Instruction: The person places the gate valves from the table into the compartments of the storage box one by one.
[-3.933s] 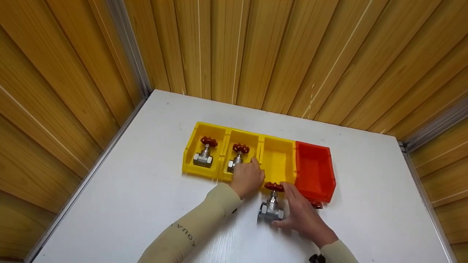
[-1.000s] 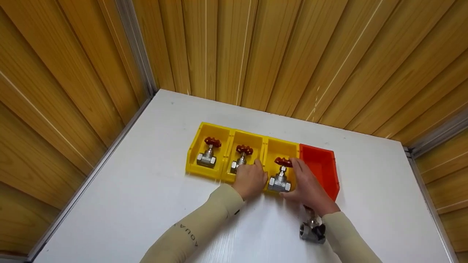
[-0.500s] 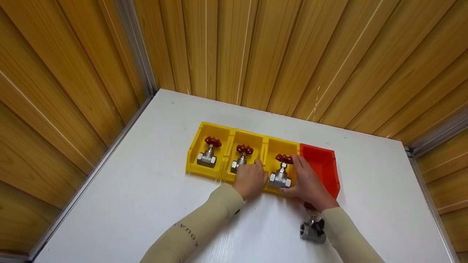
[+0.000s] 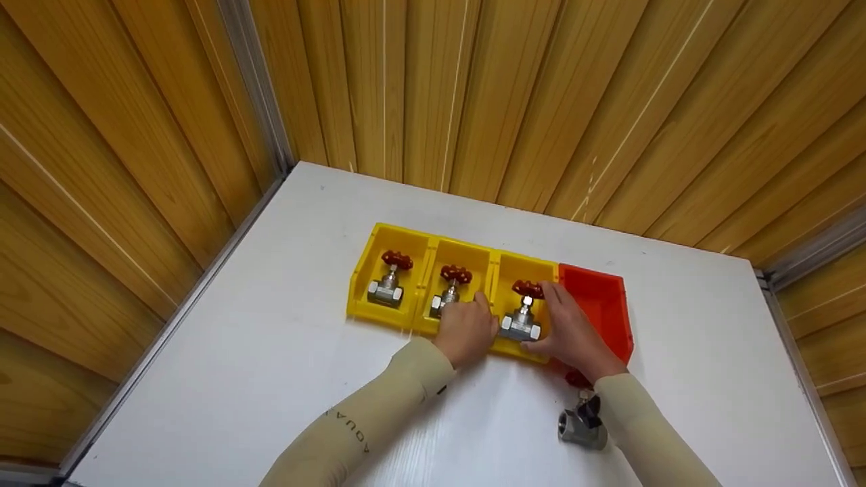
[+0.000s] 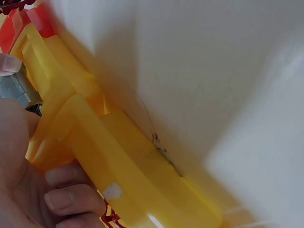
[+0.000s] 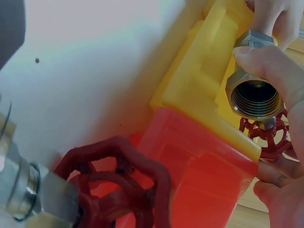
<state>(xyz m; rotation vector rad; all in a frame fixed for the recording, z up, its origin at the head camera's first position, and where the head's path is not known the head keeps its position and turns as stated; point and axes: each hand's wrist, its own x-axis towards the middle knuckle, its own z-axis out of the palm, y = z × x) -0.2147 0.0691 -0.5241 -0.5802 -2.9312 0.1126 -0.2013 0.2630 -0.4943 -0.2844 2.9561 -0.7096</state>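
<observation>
My right hand holds a metal gate valve with a red handwheel, inside the third yellow bin. In the right wrist view its thumb presses the body of the gate valve, whose threaded opening faces the camera; the fingers are near the handwheel. My left hand grips the front of the yellow bins, and in the left wrist view its fingers curl round a yellow bin wall. A second gate valve lies in the middle yellow bin, partly hidden by that hand. Another gate valve lies in the leftmost yellow bin.
A red bin adjoins the yellow row on the right, its front partly covered by the right hand. Below it, beside the right wrist, a loose gate valve lies on the white table. Wood-panelled walls enclose the table's back and sides.
The right hand has carried its gate valve from in front of the bins into the third yellow bin, moving it slightly farther back in the last second. The left hand stays at the bin front.
</observation>
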